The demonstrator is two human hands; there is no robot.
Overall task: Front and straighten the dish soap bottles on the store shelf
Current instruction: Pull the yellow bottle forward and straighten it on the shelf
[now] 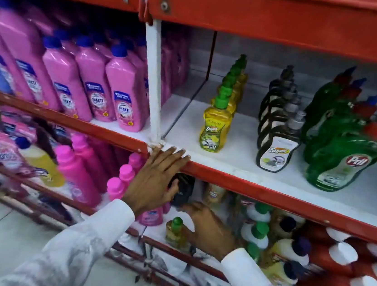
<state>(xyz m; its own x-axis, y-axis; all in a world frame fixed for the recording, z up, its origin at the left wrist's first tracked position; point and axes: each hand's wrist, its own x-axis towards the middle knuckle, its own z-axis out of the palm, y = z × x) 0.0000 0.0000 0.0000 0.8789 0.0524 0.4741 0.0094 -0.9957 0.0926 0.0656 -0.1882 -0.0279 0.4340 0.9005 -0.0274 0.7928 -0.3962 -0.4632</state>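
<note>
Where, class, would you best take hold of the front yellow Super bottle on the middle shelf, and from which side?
Probably the narrow neck below the green cap of the front yellow Super bottle, coming from the aisle. It stands upright, its body widens downward, and more bottles stand right behind it.

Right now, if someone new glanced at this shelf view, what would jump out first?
Probably the mass of pink bottles packed along the left bay, against the red shelf edge. To the right, three single-file rows stand out: yellow Super bottles, dark Super bottles and green Pril bottles. Below, the left hand rests on the shelf edge while the right hand reaches into the lower shelf.
</note>
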